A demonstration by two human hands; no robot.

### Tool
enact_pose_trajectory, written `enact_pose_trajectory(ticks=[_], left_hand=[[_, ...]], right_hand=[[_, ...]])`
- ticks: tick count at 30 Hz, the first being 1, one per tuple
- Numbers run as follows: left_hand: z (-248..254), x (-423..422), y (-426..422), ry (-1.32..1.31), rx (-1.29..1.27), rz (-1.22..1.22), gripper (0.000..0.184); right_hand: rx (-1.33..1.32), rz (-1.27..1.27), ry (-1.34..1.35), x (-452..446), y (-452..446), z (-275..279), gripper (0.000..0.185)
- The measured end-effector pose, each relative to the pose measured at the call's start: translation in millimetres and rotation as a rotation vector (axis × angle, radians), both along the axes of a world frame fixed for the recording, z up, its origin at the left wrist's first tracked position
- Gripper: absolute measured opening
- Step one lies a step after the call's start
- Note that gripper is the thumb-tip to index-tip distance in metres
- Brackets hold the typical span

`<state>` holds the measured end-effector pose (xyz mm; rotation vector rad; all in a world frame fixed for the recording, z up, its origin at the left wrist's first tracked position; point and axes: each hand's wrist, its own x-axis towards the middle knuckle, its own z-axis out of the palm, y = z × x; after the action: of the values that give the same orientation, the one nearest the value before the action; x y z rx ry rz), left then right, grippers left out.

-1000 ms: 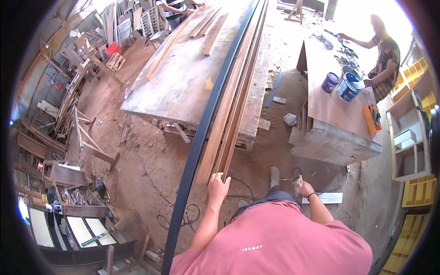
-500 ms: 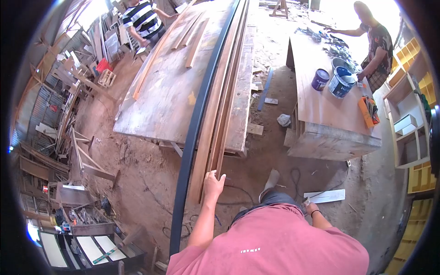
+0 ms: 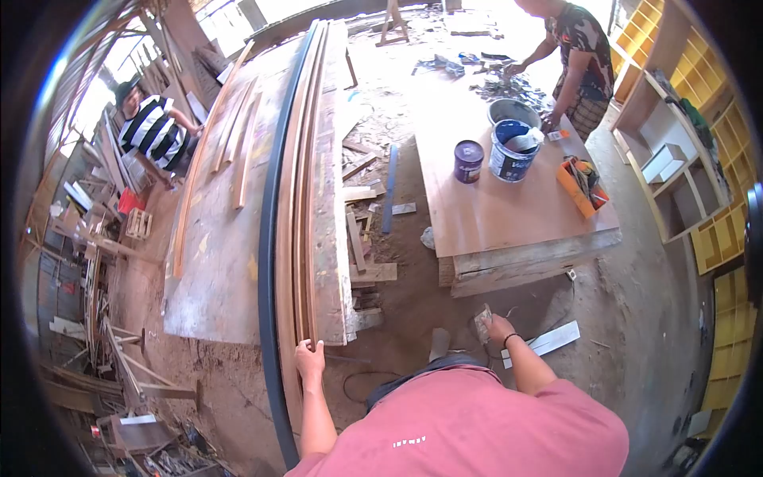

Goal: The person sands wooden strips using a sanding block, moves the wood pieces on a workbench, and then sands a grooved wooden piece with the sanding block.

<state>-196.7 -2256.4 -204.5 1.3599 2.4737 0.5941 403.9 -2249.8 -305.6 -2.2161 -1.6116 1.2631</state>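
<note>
My left hand (image 3: 310,360) is closed on the near end of the brown wooden strips (image 3: 300,262), thumb on their right side. The long strips lie side by side along the right part of the paint-stained worktable (image 3: 214,306), their near ends reaching past its edge. A long dark, nearly black board (image 3: 270,238) runs just left of them. My right hand (image 3: 499,328) holds a small, flat, pale, worn piece (image 3: 482,323) low over the floor, apart from the strips; its kind is not clear. A white board (image 3: 554,339) lies on the floor near that hand.
On the right-hand table (image 3: 524,230) stand a purple can (image 3: 469,162), a blue paint bucket (image 3: 512,159) and an orange tool holder (image 3: 582,189). One person (image 3: 584,63) works behind it; another person in stripes (image 3: 155,131) stands far left. Wood scraps (image 3: 372,273) litter the gap between tables.
My view has swung to the right. My right hand has risen from beside my leg with the pale piece now showing. My left hand stays at the strips' near end.
</note>
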Motion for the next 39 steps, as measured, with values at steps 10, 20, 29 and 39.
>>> enact_pose_trajectory(ticks=[10,20,29,39], left_hand=[[2,-2,93,0.000,-0.018,-0.018,0.042],[-13,-9,188,-0.019,0.022,-0.046,0.043],[46,26,266,-0.077,0.023,-0.080,0.041],[46,7,303,-0.056,-0.061,-0.254,0.046]], right_hand=[[-0.122,-0.245,-0.115,82,-41,-29,0.067],[-0.021,-0.150,-0.074,43,-8,46,0.062],[0.003,0.153,0.068,-17,152,104,0.061],[0.004,0.167,0.121,-82,283,108,0.059]])
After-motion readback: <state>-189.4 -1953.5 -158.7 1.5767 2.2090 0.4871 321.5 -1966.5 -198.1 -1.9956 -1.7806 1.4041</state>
